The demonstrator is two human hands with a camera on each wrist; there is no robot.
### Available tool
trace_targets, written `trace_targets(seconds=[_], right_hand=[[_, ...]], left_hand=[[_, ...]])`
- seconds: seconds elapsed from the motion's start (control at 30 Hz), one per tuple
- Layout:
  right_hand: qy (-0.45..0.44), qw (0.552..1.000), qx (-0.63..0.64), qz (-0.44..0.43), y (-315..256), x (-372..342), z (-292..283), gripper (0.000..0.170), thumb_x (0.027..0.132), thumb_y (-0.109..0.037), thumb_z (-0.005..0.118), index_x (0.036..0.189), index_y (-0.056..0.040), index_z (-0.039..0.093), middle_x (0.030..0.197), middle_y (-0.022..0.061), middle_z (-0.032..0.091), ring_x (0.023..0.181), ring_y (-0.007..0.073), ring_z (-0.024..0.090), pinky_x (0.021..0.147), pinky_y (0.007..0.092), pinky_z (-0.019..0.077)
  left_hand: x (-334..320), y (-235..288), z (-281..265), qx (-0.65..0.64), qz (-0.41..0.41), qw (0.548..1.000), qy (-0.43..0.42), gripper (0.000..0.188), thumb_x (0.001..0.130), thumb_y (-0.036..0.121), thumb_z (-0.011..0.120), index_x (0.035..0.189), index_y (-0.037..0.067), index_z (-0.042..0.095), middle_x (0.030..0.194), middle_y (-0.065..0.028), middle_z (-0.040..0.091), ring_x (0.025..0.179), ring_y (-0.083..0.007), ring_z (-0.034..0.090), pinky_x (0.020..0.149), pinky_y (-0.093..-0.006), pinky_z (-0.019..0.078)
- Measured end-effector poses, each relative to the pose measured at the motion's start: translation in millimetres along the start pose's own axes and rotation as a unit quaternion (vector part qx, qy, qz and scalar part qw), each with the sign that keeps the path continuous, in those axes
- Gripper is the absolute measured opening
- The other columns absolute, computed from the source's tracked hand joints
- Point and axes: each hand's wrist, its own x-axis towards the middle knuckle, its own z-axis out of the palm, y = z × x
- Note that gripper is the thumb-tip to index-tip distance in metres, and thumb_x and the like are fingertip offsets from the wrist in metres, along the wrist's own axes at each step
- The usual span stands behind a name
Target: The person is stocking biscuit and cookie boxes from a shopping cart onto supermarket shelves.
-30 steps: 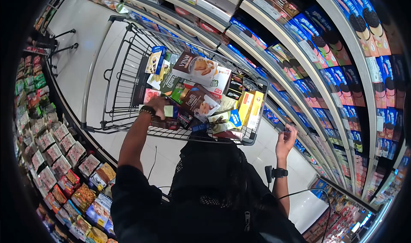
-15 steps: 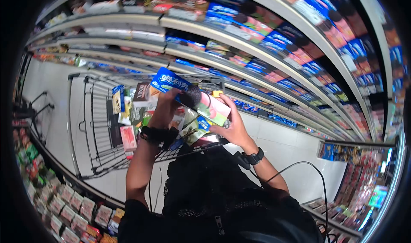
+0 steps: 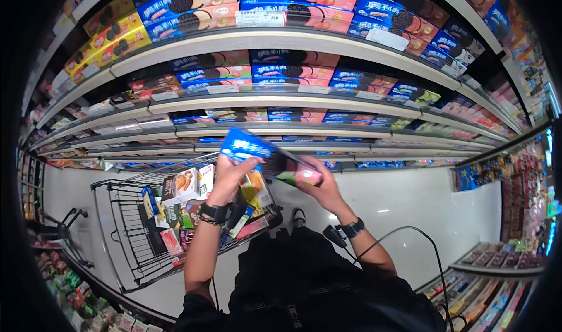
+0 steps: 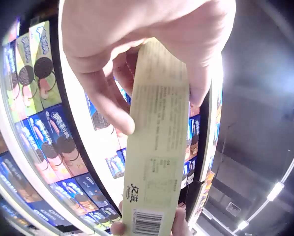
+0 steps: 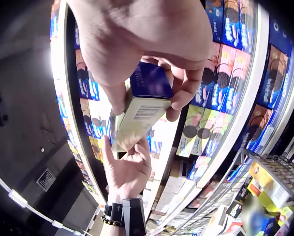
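A blue Oreo cookie box [image 3: 275, 163], with a dark cookie and pink and green at one end, is held in front of the body between both hands. My left hand [image 3: 227, 183] grips its blue left end, thumb over the front face. At the other end, my right hand [image 3: 323, 190] grips the pink and green part. In the left wrist view the box's pale narrow side [image 4: 159, 123], with fine print and a barcode, faces the camera. The right wrist view shows its purple-blue end [image 5: 152, 81] between the right hand's thumb and fingers.
Shelves [image 3: 281, 44] of Oreo boxes curve across the front. At the left stands a wire shopping cart [image 3: 105, 184] with several packages, among them a brown and white VINAI box [image 3: 180, 186]. A shoe [image 3: 298, 217] shows on the floor beside the cart. Low displays [image 3: 497, 258] stand at the right.
The left hand was down in the cart and the right hand held nothing; then both hands held the Oreo box above the cart. The view has since turned toward the shelves, the box still in both hands.
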Motion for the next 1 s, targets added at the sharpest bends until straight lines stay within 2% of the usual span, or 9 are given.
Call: trace_targets(seconds=[0.1, 0.2, 0.5, 0.7, 0.77, 0.83, 0.87, 0.9, 1.0], right_hand=[[0.027, 1.0, -0.002, 0.006, 2.0, 0.8, -34.9, 0.064, 0.077, -0.003, 0.072, 0.132, -0.0018, 0.039, 0.12, 0.0087, 0.051, 0.106, 0.0148, 0.053, 0.088, 0.0272, 0.0467], [0.029, 0.998, -0.018, -0.057, -7.0, 11.7, -54.7, 0.07, 0.075, 0.001, 0.072, 0.134, -0.0005, 0.035, 0.118, 0.0105, 0.053, 0.102, 0.0159, 0.057, 0.084, 0.0273, 0.0498], [0.004, 0.996, -0.017, -0.083, -35.7, 41.0, -56.7, 0.074, 0.075, 0.007, 0.069, 0.137, 0.0007, 0.028, 0.119, 0.0131, 0.054, 0.106, 0.019, 0.057, 0.088, 0.0305, 0.0499], [-0.039, 0.996, -0.053, -0.053, -7.7, 46.4, -44.3, 0.07, 0.079, 0.007, 0.065, 0.138, 0.0017, 0.027, 0.121, 0.014, 0.053, 0.106, 0.0187, 0.057, 0.087, 0.0306, 0.0507], [-0.048, 0.996, -0.063, -0.049, 6.7, 45.0, -44.1, 0.066, 0.082, -0.006, 0.067, 0.137, 0.0025, 0.029, 0.117, 0.0156, 0.056, 0.099, 0.0167, 0.06, 0.081, 0.0301, 0.0521], [-0.111, 0.969, -0.195, 0.104, 16.7, 50.4, -45.9, 0.067, 0.084, -0.022, 0.067, 0.136, 0.0028, 0.033, 0.105, 0.0165, 0.061, 0.086, 0.0145, 0.062, 0.071, 0.0286, 0.0522], [-0.092, 0.959, -0.263, 0.048, 45.9, 50.9, -48.7, 0.07, 0.083, -0.033, 0.067, 0.134, 0.003, 0.036, 0.093, 0.0147, 0.064, 0.073, 0.0135, 0.061, 0.061, 0.0272, 0.0493], [-0.095, 0.959, -0.263, 0.051, 46.1, 49.5, -45.9, 0.07, 0.083, -0.033, 0.067, 0.134, 0.003, 0.036, 0.093, 0.0147, 0.064, 0.073, 0.0135, 0.061, 0.061, 0.0272, 0.0493], [-0.136, 0.954, -0.225, 0.146, 53.3, 46.1, -38.3, 0.065, 0.084, -0.03, 0.067, 0.133, 0.0007, 0.038, 0.087, 0.0101, 0.064, 0.067, 0.0137, 0.057, 0.057, 0.0267, 0.0466]], left_hand=[[8.1, -7.7, 18.3, 0.007, -0.009, 0.998, 0.068, 0.059, 0.079, 0.008, 0.07, 0.129, 0.0, 0.039, 0.106, -0.0102, 0.06, 0.091, -0.015, 0.062, 0.072, -0.0245, 0.0519], [13.7, 5.7, 36.4, 0.045, 0.03, 0.997, 0.05, 0.063, 0.079, 0.008, 0.07, 0.133, 0.001, 0.037, 0.12, -0.0106, 0.053, 0.107, -0.0124, 0.052, 0.087, -0.0273, 0.0466], [9.2, 20.2, 24.9, 0.142, 0.079, 0.986, 0.033, 0.064, 0.083, 0.012, 0.068, 0.136, -0.002, 0.035, 0.117, -0.0096, 0.055, 0.101, -0.0106, 0.056, 0.087, -0.0246, 0.0457], [-13.4, 4.1, -3.3, 0.175, 0.03, 0.981, 0.075, 0.055, 0.086, 0.014, 0.065, 0.132, -0.001, 0.041, 0.111, -0.0061, 0.057, 0.096, -0.0085, 0.054, 0.084, -0.0242, 0.0455], [-25.9, -14.1, -17.5, 0.212, -0.024, 0.972, 0.097, 0.046, 0.088, 0.019, 0.063, 0.126, -0.001, 0.047, 0.106, -0.0052, 0.059, 0.093, -0.0084, 0.055, 0.081, -0.0253, 0.0458], [-42.3, -34.7, -26.9, 0.24, -0.068, 0.963, 0.1, 0.047, 0.088, 0.024, 0.063, 0.125, -0.001, 0.046, 0.096, -0.0051, 0.061, 0.08, -0.0071, 0.055, 0.07, -0.0227, 0.0458], [-47.9, -64.3, -41.5, 0.22, -0.055, 0.968, 0.108, 0.048, 0.087, 0.028, 0.063, 0.122, -0.001, 0.048, 0.095, -0.0046, 0.061, 0.078, -0.0078, 0.056, 0.067, -0.0226, 0.0452], [-56.0, -69.0, -44.5, 0.218, -0.127, 0.961, 0.109, 0.047, 0.087, 0.029, 0.063, 0.121, -0.001, 0.049, 0.095, -0.0052, 0.061, 0.079, -0.0084, 0.058, 0.067, -0.0231, 0.0453], [-72.8, -82.2, -47.3, 0.189, -0.19, 0.954, 0.131, 0.045, 0.088, 0.032, 0.061, 0.119, 0.001, 0.05, 0.092, -0.0036, 0.061, 0.076, -0.0087, 0.059, 0.064, -0.0228, 0.0459]])
